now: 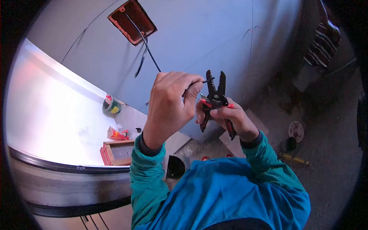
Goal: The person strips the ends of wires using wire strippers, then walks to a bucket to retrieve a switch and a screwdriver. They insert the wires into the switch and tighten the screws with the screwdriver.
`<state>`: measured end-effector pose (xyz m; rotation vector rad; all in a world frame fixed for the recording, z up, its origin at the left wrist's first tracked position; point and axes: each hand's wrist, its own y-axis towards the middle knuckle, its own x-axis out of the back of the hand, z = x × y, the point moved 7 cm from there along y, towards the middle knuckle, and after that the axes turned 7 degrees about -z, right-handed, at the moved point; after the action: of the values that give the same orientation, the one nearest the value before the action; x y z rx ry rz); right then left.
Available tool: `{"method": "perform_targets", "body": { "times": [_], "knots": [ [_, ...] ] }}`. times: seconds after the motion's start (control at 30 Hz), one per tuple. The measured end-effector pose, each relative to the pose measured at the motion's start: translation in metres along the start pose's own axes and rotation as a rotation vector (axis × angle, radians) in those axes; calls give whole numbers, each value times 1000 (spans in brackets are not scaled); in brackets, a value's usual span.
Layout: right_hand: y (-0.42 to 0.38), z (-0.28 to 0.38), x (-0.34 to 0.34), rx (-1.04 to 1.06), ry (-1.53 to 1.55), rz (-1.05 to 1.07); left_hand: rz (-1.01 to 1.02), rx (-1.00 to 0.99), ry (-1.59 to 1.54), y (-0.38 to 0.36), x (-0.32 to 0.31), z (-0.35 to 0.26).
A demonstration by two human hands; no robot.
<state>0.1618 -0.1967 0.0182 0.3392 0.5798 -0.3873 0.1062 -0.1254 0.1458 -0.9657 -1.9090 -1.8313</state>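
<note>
Closed in a pinch, my left hand [170, 96] grips a black electrical wire [152, 56] that runs down from an orange wall box [128, 25]. The wire's end pokes out past my fingertips, right at the jaws of the wire strippers [216, 96]. Those strippers have dark notched jaws, spread apart, and red-and-black handles. My right hand [237, 119] is wrapped round the handles. A second dark wire [142, 63] dangles from the box, left of the held one.
A green container [112, 105] and a red packet [118, 134] sit at left by the bright opening. Below them lies a wooden-framed piece [118, 152]. A striped cloth [322, 45] hangs upper right. On the floor at right are a dark bucket [289, 144] and a yellow bar [295, 159].
</note>
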Motion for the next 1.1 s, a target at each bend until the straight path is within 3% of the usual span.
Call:
{"method": "perform_targets", "body": {
  "times": [0.27,1.0,1.1],
  "knots": [
    [15,-4,-1,19,-113,9,145,67,-15,6,0,12],
    [29,-1,-7,54,-309,-77,119,98,-12,2,9,24],
    [30,9,-3,135,-519,-123,120,111,-10,3,5,26]
  ]
}}
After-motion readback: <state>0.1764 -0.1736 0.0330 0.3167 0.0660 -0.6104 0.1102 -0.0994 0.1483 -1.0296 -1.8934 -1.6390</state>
